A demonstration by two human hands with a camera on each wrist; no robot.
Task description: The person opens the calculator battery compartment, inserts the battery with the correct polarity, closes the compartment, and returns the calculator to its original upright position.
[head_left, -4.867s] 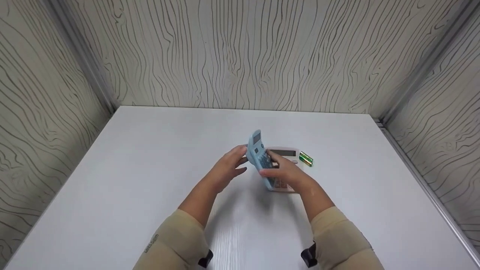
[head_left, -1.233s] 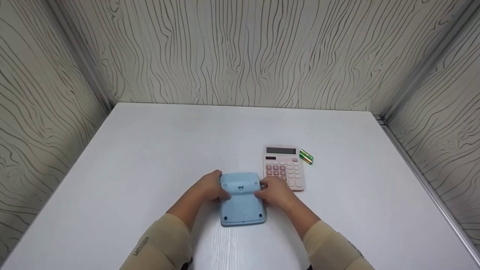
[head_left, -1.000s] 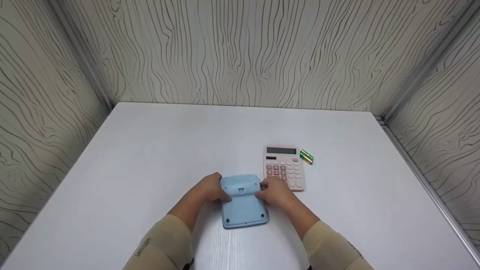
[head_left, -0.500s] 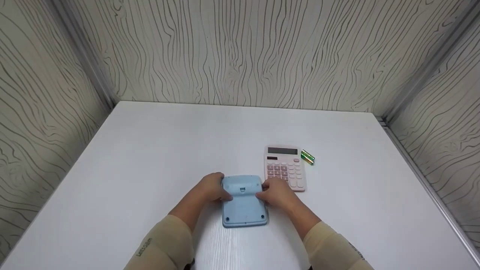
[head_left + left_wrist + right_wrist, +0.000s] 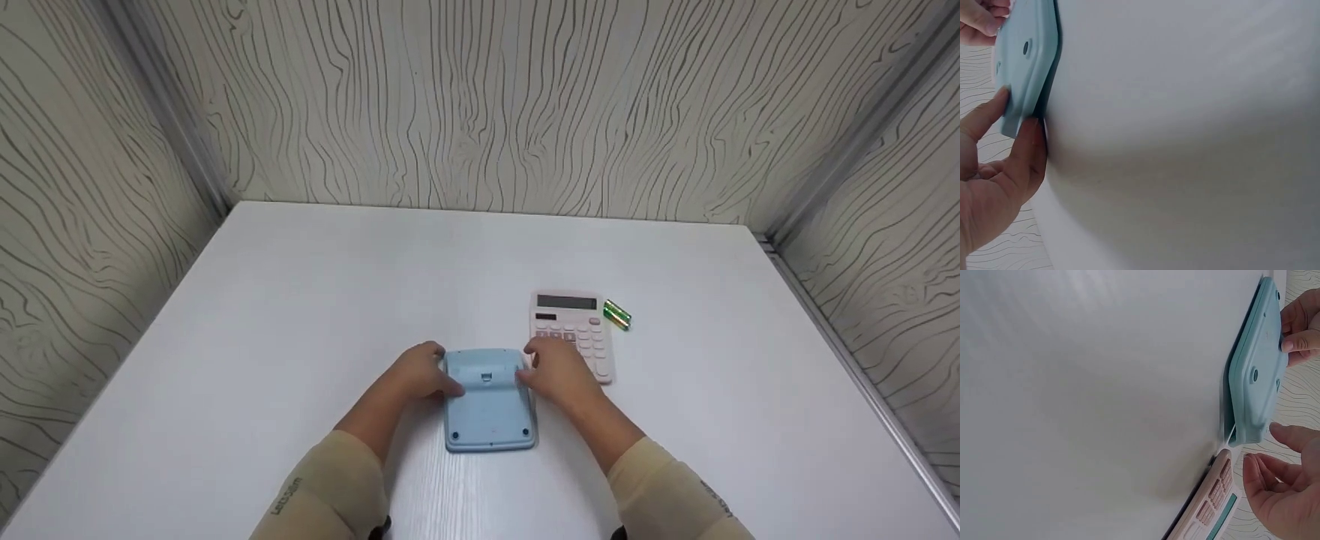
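A light blue calculator (image 5: 489, 416) lies face down on the white table, its battery cover latch and two dark feet showing; the keys are hidden underneath. My left hand (image 5: 420, 373) pinches its left edge, thumb on the back and fingertips at the underside, as the left wrist view (image 5: 1002, 169) shows. At the other edge is my right hand (image 5: 561, 371), its thumb tip at or just beside the calculator. In the right wrist view those fingers (image 5: 1258, 467) are bent loosely, apart from the blue case, with nothing between them and the thumb.
A pink calculator (image 5: 589, 337) lies face up just beyond my right hand, partly covered by it. Several green-and-gold batteries (image 5: 617, 315) sit by its upper right corner. Wood-grain patterned walls (image 5: 480, 105) border the table's back and sides.
Earlier the blue calculator was held up on edge; it was then turned face down nearer me. In the last half second my right hand has loosened and shifted slightly away; my left stays put.
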